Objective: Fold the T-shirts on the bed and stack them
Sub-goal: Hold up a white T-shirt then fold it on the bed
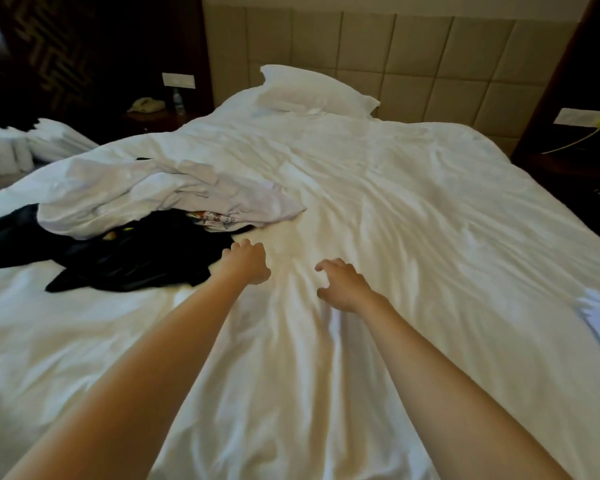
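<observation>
Head camera: the T-shirts lie in a loose, unfolded heap on the left side of the bed, crumpled white T-shirts [160, 199] on top and black T-shirts [136, 258] spread beneath and in front of them. The left hand [248, 263] is at the right edge of the black cloth, just beside it, its fingers [238, 244] curled under with nothing visibly in them; whether they touch the fabric cannot be told. The right hand [343, 284] hovers low over bare bedding to the right, apart from the heap, fingers [326, 264] loosely bent and spread, holding nothing. Both forearms are bare. The bed [413, 220] is covered by a wrinkled white duvet, with a white pillow [316, 90] at its head against a beige padded headboard [413, 53]. A dark nightstand [160, 117] on the left carries a telephone [146, 105] and a bottle [178, 100]. Stacked white linens [32, 143] sit at far left.
</observation>
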Tool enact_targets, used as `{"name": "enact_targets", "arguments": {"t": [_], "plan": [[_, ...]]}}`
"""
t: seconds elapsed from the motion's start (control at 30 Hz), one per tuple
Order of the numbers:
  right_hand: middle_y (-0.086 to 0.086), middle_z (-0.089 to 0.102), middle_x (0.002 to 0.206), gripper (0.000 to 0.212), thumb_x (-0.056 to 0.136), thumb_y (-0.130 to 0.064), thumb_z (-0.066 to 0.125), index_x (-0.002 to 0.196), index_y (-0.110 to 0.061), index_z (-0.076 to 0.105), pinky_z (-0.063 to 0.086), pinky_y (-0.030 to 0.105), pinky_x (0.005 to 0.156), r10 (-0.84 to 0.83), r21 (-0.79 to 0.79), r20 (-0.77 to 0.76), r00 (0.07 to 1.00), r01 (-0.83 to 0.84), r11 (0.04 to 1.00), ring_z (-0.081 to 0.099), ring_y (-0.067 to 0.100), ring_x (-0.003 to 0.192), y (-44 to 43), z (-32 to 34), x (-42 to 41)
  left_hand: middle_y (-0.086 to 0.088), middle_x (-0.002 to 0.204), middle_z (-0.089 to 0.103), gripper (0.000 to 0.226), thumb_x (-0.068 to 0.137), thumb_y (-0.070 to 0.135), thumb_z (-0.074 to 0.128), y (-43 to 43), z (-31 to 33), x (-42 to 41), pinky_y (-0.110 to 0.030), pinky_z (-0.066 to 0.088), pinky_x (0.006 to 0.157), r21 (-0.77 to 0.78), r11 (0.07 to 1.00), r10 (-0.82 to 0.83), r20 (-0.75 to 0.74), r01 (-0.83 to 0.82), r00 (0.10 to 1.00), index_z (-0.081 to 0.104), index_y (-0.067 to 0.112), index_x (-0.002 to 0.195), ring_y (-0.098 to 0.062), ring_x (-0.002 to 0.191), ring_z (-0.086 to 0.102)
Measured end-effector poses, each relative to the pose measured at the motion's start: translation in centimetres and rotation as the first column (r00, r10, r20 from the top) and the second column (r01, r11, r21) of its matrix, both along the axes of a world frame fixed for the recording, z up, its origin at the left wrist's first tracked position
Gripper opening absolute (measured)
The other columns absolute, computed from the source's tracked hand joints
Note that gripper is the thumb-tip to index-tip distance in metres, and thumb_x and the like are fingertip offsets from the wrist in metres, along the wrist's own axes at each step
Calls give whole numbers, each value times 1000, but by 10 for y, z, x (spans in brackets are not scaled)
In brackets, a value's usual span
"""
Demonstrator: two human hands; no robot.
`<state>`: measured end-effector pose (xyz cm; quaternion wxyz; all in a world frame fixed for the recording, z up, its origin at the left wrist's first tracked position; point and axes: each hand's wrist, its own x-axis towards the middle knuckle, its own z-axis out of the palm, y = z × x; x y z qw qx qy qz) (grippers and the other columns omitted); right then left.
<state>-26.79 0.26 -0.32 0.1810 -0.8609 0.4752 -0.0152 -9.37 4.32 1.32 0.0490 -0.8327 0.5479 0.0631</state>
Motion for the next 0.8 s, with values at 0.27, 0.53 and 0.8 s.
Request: {"name": "enact_targets", "arguments": {"t": [0.27, 0.53, 0.8], "plan": [[4, 33, 145, 49, 93, -18, 47, 141, -19, 35, 29, 34, 101, 66, -12, -11, 998, -66, 998, 34, 26, 130, -34, -45, 51, -14, 140, 34, 50, 93, 27, 48, -38, -40, 50, -38, 32, 102, -35, 999, 31, 29, -30, 999, 36, 8, 138, -32, 126, 36], [-3, 36, 140, 39, 94, -24, 38, 133, -26, 40, 23, 35, 102, 47, -92, 76, 996, -40, 995, 34, 21, 127, -46, -97, 66, -15, 154, 13, 43, 99, 18, 33, -93, -67, 100, -44, 18, 112, -55, 998, 47, 159, -39, 986, 38, 9, 141, -33, 141, 14], [-7, 31, 143, 37, 93, -26, 42, 130, -32, 45, 16, 33, 104, 5, 150, 217, 976, -39, 988, 29, 18, 131, -64, -97, 58, -27, 138, 40, 45, 97, 11, 42, -128, -72, 126, -48, 34, 102, -241, 970, 90, 202, -40, 975, 30, -3, 138, -42, 127, 40]]}}
